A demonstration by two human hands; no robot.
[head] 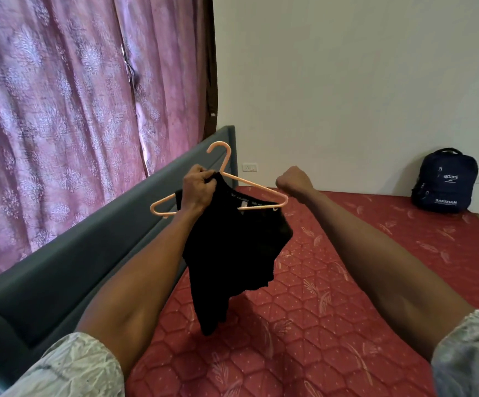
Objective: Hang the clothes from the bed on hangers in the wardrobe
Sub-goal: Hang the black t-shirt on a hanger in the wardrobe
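Note:
A black garment hangs in the air over the bed, partly draped on a peach plastic hanger. My left hand grips the garment's neckline together with the hanger just below its hook. My right hand is closed as a fist at the hanger's right end; whether it pinches the hanger arm or the cloth is hidden. The hanger's left arm sticks out bare beyond the cloth. The wardrobe is out of view.
The red patterned mattress spreads below and to the right. A dark grey padded bed frame runs along the left, pink curtains behind it. A navy backpack leans on the white wall at the far right corner.

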